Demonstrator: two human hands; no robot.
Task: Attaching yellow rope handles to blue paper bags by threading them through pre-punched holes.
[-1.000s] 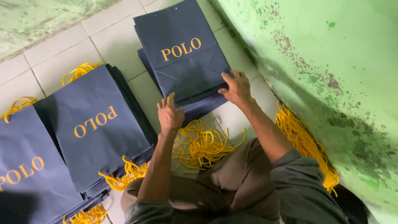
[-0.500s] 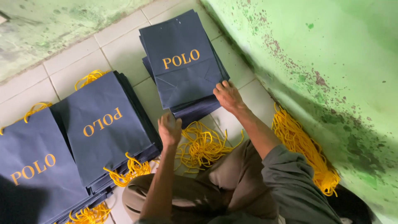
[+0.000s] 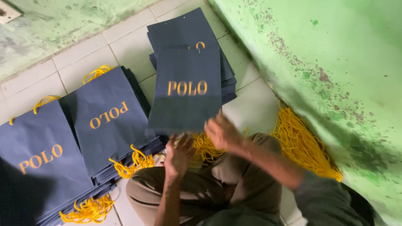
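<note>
Navy paper bag (image 3: 186, 90) lies flat, lower edge at both hands, upper part overlapping bag stack (image 3: 184, 29) beyond it. Left hand (image 3: 179, 154) at bag's near-left corner, fingers curled on edge, forearm straight up from knee. Right hand (image 3: 222, 133) at near-right corner, blurred; grip can't tell. Yellow cord pile (image 3: 206, 147) just below bag, btwn hands.

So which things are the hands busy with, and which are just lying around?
In hand:
- left hand and right hand at the lifted navy paper bag
- yellow cords beneath them

Lying about:
- flat bag stack behind
- corded bag stacks
- cord bundle beside green wall
</note>
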